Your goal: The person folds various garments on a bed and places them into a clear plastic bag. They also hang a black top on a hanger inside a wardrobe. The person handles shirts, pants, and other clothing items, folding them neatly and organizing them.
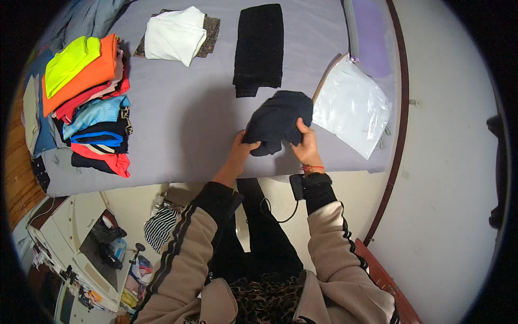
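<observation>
A dark, folded cloth garment (279, 117) is held up just above the grey bed sheet (194, 154). My left hand (243, 150) grips its lower left edge, thumb on top. On its lower right side, my right hand (305, 141) pinches the fabric with the thumb uppermost. The fingers of both hands are partly hidden under the cloth. Just beyond it lies a long folded black garment (259, 44), flat on the sheet. To the right of my right hand rests a white plastic zip bag (352, 109).
Stacked folded clothes (81, 81) stand at the left. A folded white garment (174, 34) lies on a brown patterned cloth (212, 34) at the far side. Purple bedding (370, 36) borders the wall (449, 121). Below the bed, a white cabinet (73, 227) stands open at the left.
</observation>
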### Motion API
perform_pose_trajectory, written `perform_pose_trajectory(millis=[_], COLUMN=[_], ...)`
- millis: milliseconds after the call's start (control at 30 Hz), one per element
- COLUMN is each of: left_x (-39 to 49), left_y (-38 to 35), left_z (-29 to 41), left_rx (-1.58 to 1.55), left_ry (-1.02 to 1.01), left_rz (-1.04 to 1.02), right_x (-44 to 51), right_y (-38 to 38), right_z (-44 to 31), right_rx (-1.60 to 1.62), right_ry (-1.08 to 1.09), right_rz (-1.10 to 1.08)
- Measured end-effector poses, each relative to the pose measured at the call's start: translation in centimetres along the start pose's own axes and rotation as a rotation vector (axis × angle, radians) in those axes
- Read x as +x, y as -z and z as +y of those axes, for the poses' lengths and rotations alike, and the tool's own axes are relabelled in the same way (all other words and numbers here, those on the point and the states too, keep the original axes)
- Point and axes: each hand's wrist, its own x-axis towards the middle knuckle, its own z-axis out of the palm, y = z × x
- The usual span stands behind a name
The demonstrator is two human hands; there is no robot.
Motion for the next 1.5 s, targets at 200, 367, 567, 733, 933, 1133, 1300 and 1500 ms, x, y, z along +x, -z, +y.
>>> perform_pose_trajectory(millis=[200, 367, 567, 733, 933, 1133, 1300, 1500], left_x=[-0.1, -1.7, -4.3, -8.1, -7.9, -9.5, -7.0, -5.2], left_y=[0.3, -2.0, -1.0, 3.2, 8.6, 12.4, 13.9, 15.9], left_z=[-0.5, 1.0, 7.2, 8.5, 7.8, 6.8, 3.5, -3.7], left_rx=[-0.440, -0.725, -1.133, -1.297, -0.987, -0.834, -0.416, -0.404], left_ry=[-0.079, -0.024, -0.464, -0.318, -0.188, -0.153, 0.058, 0.125], left_rz=[-0.437, -0.464, -1.265, -0.937, -0.701, -0.468, 0.082, 0.150], right_x=[-3.7, -7.1, -10.3, -11.8, -11.2, -11.1, -7.5, -6.0], right_y=[0.6, 0.4, -0.5, 0.3, 0.4, -0.4, 1.5, -0.7], right_z=[-3.6, -2.9, -1.8, -3.5, -3.7, -2.0, 3.2, 13.2], right_rx=[0.244, 0.423, 0.378, 0.181, -0.063, -0.089, -0.663, -1.204], right_ry=[-0.056, 0.155, 0.102, 0.050, 0.125, 0.101, -0.110, 0.703], right_rz=[-0.352, -0.463, -0.531, -0.365, -0.279, -0.268, 0.221, 0.209])
